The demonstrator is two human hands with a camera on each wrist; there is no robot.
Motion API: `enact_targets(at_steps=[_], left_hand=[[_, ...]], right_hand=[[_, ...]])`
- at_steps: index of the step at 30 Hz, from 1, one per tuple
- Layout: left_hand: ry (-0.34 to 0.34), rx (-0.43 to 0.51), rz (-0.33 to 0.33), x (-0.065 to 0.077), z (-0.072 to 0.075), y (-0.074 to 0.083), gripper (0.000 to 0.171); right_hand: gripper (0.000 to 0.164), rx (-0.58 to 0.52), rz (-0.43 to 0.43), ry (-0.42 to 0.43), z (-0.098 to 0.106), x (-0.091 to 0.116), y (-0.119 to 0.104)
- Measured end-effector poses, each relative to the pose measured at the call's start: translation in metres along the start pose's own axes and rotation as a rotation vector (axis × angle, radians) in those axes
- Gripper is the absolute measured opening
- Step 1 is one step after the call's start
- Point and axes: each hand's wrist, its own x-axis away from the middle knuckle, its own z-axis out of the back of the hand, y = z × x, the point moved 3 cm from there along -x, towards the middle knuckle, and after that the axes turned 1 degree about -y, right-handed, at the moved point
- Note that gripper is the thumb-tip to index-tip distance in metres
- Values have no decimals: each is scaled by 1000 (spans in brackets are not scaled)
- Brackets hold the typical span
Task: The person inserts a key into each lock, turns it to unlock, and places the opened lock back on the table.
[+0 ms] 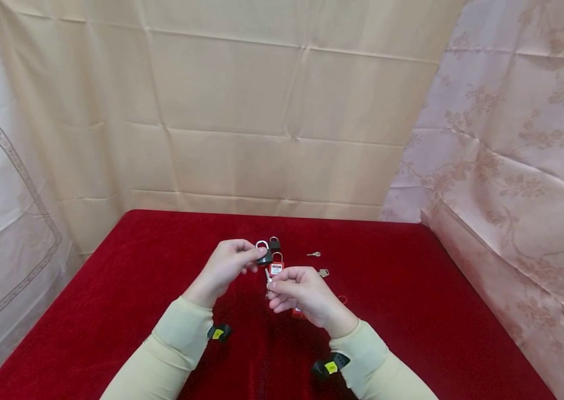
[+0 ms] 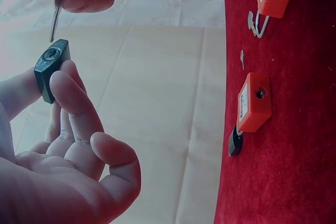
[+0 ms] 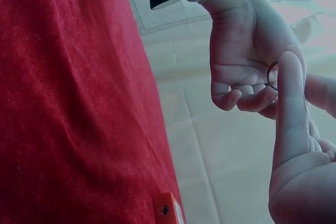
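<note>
My left hand (image 1: 224, 266) grips a black padlock (image 1: 265, 258) between thumb and fingers, its silver shackle pointing up. Facing it, my right hand (image 1: 304, 294) pinches a small silver key (image 1: 267, 275) that hangs on a ring. In the left wrist view the key's blade (image 2: 54, 22) points down at the keyhole on the underside of the padlock (image 2: 51, 64), with a small gap between tip and lock. The key ring (image 3: 271, 77) shows beside my right fingers in the right wrist view, where the padlock is hidden.
On the red-covered table (image 1: 162, 316) stands a red padlock (image 1: 276, 269) with a white label, and a black padlock (image 1: 275, 245) lies behind it. Two loose keys, one key (image 1: 315, 254) farther back, lie to the right. Another red padlock (image 1: 298, 314) is partly hidden below my right hand.
</note>
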Motion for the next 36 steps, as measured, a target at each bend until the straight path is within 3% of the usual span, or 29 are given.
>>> enact_targets(at_steps=[13,23,36], left_hand=[[-30,-4,-22,1,-3,2,21],[-39,-6,-4,2,-5,1,21],[-24,-34,-13,2,-5,1,22]], right_hand=[[4,-13,1,18,2,0,-2],[4,-19,-6,30,3,0,-1],[4,-27,-8,46,3,0,-1]])
